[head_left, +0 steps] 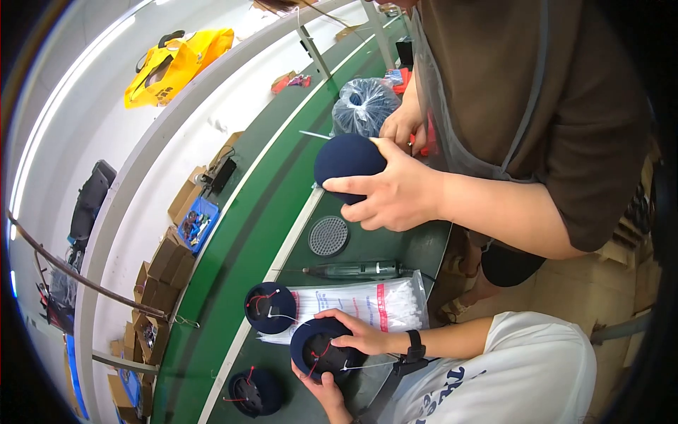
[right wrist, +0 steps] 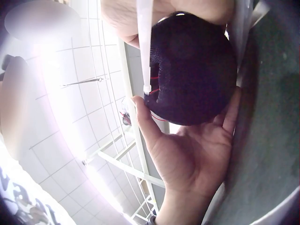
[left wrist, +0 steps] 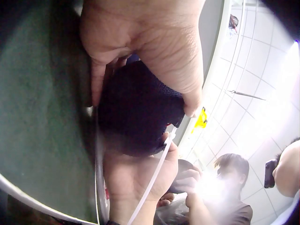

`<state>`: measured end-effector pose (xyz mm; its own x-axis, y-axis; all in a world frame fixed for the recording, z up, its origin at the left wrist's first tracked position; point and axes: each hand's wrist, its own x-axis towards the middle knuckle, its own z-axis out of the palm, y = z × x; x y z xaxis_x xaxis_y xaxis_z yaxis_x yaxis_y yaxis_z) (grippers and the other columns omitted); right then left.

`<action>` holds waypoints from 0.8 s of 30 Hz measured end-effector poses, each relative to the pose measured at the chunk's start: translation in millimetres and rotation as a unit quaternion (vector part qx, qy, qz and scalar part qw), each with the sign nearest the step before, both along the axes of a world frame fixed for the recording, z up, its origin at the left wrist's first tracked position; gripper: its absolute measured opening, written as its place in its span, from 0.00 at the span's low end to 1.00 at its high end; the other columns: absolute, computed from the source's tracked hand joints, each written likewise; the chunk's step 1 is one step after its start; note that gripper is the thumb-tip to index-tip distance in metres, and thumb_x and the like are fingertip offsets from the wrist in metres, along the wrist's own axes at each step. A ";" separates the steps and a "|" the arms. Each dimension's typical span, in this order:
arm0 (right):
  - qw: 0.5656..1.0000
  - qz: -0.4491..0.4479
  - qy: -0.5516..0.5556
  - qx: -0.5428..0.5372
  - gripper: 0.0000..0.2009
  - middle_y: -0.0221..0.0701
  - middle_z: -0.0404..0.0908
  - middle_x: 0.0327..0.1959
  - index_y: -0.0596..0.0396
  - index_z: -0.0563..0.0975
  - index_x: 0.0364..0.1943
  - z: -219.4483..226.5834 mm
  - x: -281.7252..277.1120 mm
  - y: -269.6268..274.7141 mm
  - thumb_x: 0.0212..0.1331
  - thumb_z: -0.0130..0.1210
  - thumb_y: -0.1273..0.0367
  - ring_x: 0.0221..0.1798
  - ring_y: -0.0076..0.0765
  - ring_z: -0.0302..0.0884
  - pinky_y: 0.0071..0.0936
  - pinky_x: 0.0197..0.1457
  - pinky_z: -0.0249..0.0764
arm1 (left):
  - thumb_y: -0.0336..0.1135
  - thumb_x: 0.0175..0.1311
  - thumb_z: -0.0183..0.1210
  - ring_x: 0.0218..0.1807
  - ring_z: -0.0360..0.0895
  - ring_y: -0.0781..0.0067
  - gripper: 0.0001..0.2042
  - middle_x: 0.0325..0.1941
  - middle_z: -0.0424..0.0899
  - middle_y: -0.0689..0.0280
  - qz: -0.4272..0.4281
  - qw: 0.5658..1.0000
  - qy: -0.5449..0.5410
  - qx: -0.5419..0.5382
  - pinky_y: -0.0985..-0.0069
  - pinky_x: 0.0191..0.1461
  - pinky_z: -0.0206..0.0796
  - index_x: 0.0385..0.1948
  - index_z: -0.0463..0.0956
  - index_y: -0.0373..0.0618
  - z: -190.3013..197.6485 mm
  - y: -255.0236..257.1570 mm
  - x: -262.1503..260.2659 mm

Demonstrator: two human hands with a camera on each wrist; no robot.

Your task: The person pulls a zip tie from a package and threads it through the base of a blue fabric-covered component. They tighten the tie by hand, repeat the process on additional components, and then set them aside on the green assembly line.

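Observation:
My left hand (head_left: 326, 397) and right hand (head_left: 365, 337) grip a navy, mesh-covered round shell (head_left: 305, 344) from opposite sides. Its hollow underside, with red wires, faces up in the head view. A white cable tie (head_left: 371, 365) is at its edge; the left wrist view shows the tie's head at the shell's rim and its tail (left wrist: 151, 190) hanging long. In the right wrist view, my left thumb (right wrist: 146, 119) lies along the shell close to the tie's head. Two similar shells with red wires, one close by (head_left: 270, 308) and one nearer the corner (head_left: 256, 393), sit on the bench.
A bag of white cable ties (head_left: 360, 304) lies beside my right hand. Beyond it are an electric screwdriver (head_left: 353, 270) and a round perforated disc (head_left: 328, 235). Another person's hand (head_left: 406, 187) holds a navy shell (head_left: 346, 157). A green conveyor belt (head_left: 240, 244) runs past the bench.

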<state>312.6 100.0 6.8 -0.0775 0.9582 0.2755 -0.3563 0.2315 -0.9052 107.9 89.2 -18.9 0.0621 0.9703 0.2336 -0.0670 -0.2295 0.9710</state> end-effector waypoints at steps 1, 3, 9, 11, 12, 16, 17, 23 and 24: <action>1.000 0.006 0.006 -0.006 0.34 0.37 0.66 0.76 0.56 0.61 0.79 0.5 0.3 -0.3 0.68 0.57 0.74 0.81 0.37 0.62 0.36 0.85 0.56 | 0.67 0.56 0.75 0.75 0.67 0.62 0.57 0.74 0.68 0.59 -0.008 1.000 -0.004 0.005 0.62 0.79 0.61 0.79 0.56 0.39 -0.4 1.1 -0.4; 1.000 0.017 0.019 -0.018 0.34 0.37 0.67 0.76 0.55 0.61 0.79 2.0 0.7 -0.8 0.69 0.57 0.74 0.80 0.36 0.62 0.36 0.85 0.56 | 0.67 0.56 0.75 0.75 0.67 0.62 0.57 0.74 0.68 0.59 -0.026 0.999 -0.012 0.016 0.62 0.79 0.61 0.79 0.56 0.39 -2.6 3.8 -2.3; 1.000 0.005 0.013 -0.010 0.34 0.37 0.70 0.74 0.54 0.61 0.79 -3.4 -1.3 1.2 0.68 0.58 0.72 0.78 0.36 0.65 0.36 0.83 0.58 | 0.44 0.60 0.68 0.74 0.67 0.61 0.44 0.74 0.67 0.58 -0.011 1.000 -0.009 -0.020 0.62 0.80 0.60 0.78 0.57 0.38 12.3 -1.5 2.5; 1.000 0.006 0.014 -0.019 0.34 0.37 0.70 0.73 0.54 0.62 0.78 -2.8 -0.7 1.5 0.68 0.59 0.71 0.78 0.37 0.66 0.36 0.83 0.59 | 0.34 0.60 0.54 0.72 0.69 0.59 0.39 0.73 0.68 0.55 0.021 0.998 0.049 -0.019 0.63 0.78 0.62 0.79 0.58 0.40 14.0 -1.5 5.5; 1.000 0.008 0.016 -0.026 0.34 0.38 0.70 0.73 0.54 0.62 0.78 -2.6 -1.4 0.7 0.68 0.59 0.71 0.77 0.37 0.66 0.36 0.83 0.59 | 0.29 0.60 0.47 0.71 0.69 0.57 0.38 0.73 0.69 0.53 0.039 0.996 0.081 -0.020 0.64 0.77 0.63 0.79 0.58 0.40 15.0 -3.3 6.0; 0.999 0.005 0.011 -0.036 0.33 0.39 0.72 0.72 0.54 0.63 0.77 -2.0 -3.1 2.0 0.68 0.60 0.71 0.76 0.38 0.67 0.36 0.82 0.60 | 0.36 0.57 0.57 0.73 0.68 0.60 0.41 0.72 0.68 0.57 0.035 0.998 0.038 -0.026 0.63 0.79 0.61 0.77 0.59 0.37 15.2 -3.5 7.6; 1.000 0.003 0.003 -0.030 0.33 0.39 0.72 0.71 0.54 0.64 0.77 -1.5 -2.6 2.3 0.68 0.60 0.71 0.76 0.38 0.67 0.36 0.82 0.60 | 0.38 0.58 0.59 0.73 0.68 0.60 0.41 0.72 0.68 0.57 0.037 0.998 0.043 -0.016 0.63 0.79 0.62 0.77 0.59 0.37 10.1 -1.6 6.1; 0.998 -0.032 -0.041 0.031 0.33 0.41 0.73 0.71 0.54 0.65 0.76 -6.4 -3.4 7.4 0.68 0.61 0.70 0.76 0.41 0.69 0.37 0.81 0.62 | 0.46 0.68 0.64 0.73 0.69 0.61 0.39 0.73 0.68 0.57 0.024 0.996 0.075 0.048 0.64 0.77 0.64 0.77 0.60 0.39 4.0 2.3 -0.1; 0.998 -0.033 -0.041 0.030 0.33 0.41 0.73 0.71 0.55 0.65 0.76 -6.1 -4.2 7.4 0.68 0.62 0.70 0.76 0.41 0.69 0.37 0.81 0.62 | 0.45 0.70 0.63 0.73 0.69 0.61 0.38 0.74 0.68 0.56 0.028 0.992 0.104 0.058 0.64 0.77 0.64 0.78 0.59 0.39 -9.5 9.8 -9.9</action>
<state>308.4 107.4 0.6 -0.0395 0.9436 0.3288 -0.2637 0.3075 -0.9143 98.0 99.0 -28.4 0.0672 0.9410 0.3316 0.1481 -0.3381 0.9294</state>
